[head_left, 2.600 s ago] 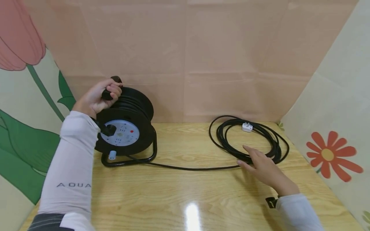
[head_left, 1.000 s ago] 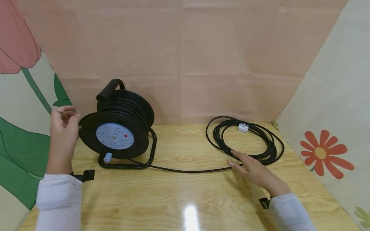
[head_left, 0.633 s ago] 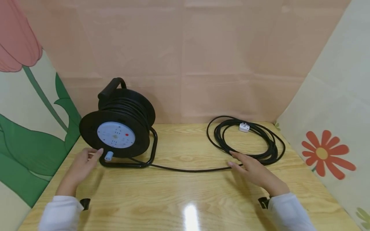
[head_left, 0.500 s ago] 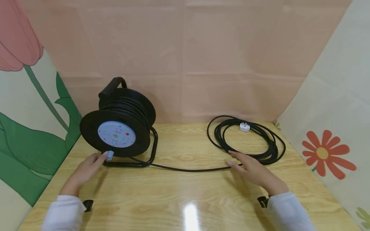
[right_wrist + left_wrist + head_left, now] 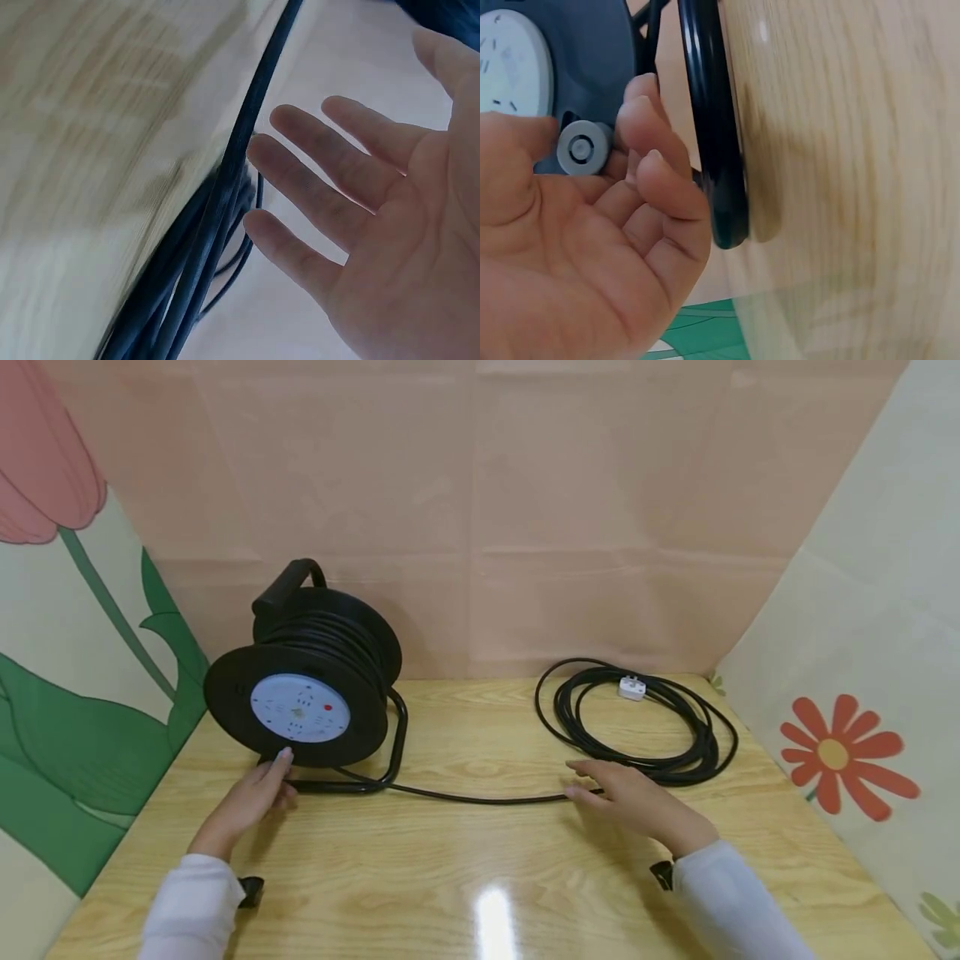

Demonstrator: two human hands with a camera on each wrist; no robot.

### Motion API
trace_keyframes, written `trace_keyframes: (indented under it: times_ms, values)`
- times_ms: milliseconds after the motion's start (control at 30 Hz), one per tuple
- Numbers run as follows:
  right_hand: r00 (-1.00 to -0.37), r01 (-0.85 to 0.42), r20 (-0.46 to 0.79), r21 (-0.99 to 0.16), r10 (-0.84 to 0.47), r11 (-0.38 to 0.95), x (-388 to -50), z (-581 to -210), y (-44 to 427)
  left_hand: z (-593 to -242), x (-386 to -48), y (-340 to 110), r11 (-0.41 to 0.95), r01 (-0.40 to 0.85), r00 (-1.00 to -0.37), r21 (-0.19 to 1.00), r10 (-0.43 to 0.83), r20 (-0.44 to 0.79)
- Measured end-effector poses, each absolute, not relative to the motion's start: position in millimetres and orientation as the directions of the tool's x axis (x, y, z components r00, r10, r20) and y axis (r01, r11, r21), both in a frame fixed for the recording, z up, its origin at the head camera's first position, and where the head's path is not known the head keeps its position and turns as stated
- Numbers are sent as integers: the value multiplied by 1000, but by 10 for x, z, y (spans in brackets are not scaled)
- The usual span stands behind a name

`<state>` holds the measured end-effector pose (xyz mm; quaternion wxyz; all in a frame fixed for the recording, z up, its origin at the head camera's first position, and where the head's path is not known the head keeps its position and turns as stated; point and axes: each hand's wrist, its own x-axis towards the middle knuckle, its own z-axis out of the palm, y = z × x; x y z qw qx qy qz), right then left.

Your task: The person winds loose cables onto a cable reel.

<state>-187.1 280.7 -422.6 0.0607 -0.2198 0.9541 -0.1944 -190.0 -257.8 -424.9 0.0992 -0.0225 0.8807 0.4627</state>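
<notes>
A black cable reel (image 5: 367, 718) stands at the left of the table in the head view, with a pale blue socket face and several turns of cord on its drum. At its lower rim, my left hand (image 5: 247, 802) has thumb and fingers curled round the small grey-blue crank knob (image 5: 583, 148), as the left wrist view shows. From the reel a black cord (image 5: 480, 800) runs right to a loose coil of cable (image 5: 708, 756). Beside that cord and the coil's near side is my right hand (image 5: 641, 806), fingers extended, apart from the cord in the right wrist view (image 5: 375, 210).
A white plug (image 5: 632, 688) lies on the back of the coil. The reel rests on a black tubular frame (image 5: 400, 739) with a carrying handle (image 5: 281, 589) on top. The wooden table (image 5: 420, 877) meets a peach backdrop behind and flower-printed panels at both sides.
My left hand has let go of the reel's carrying handle and come down to the crank knob at its front. My right hand has shifted slightly left along the cord.
</notes>
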Motion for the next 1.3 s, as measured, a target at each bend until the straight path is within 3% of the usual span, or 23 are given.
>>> trace_keyframes:
  times_ms: [333, 633, 833, 967, 1133, 1300]
  values:
    - [-802, -571, -55, -223, -595, 790, -2046, -4350, 2516, -4349, -1963, -2540, 474, -162, -971, 865, 82, -226]
    - [-775, -622, -10, -166, -632, 765, -2138, -4392, 2508, -4348, -1948, -2569, 445, -180, -965, 877, 92, -245]
    - [-840, -512, -42, -266, -540, 817, -2144, -4426, 2586, -4344, -1946, -2564, 413, -202, -965, 888, 72, -253]
    - [-879, -451, -43, -249, -475, 857, -2172, -4372, 2685, -4356, -1950, -2558, 400, -213, -966, 892, 48, -253]
    - [-919, -392, 50, -223, -391, 892, -2255, -4245, 2824, -4380, -1977, -2544, 369, -221, -967, 903, 37, -252]
    - [-920, -387, 50, -264, -388, 883, -2295, -4170, 2880, -4385, -1983, -2537, 343, -230, -968, 911, 19, -251]
